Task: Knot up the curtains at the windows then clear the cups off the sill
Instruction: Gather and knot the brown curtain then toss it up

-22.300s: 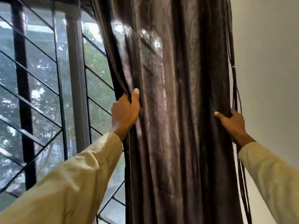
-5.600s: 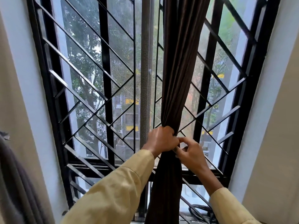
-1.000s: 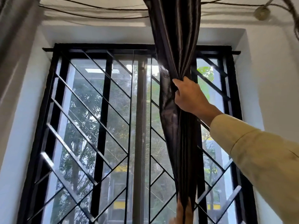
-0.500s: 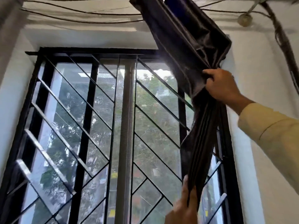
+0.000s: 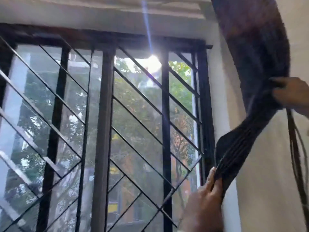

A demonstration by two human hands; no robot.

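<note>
The dark brown curtain point(image 5: 257, 67) hangs gathered at the upper right, beside the window's right edge, and bends down-left in a bunched length. My right hand point(image 5: 292, 94) grips the bunch high up at the right edge of view. My left hand point(image 5: 205, 203) holds the lower part of the bunch at the bottom right, fingers alongside the folds. The frame is blurred. No sill or cups are in view.
A black window grille point(image 5: 103, 131) with slanted bars fills the left and middle, trees and sun glare behind it. A white wall point(image 5: 267, 181) stands at the right, with thin dark cords point(image 5: 297, 156) hanging down it below my right hand.
The curtain bunch has swung further right, off the window panes and onto the wall side. Both hands moved right with it, and my view has turned right.
</note>
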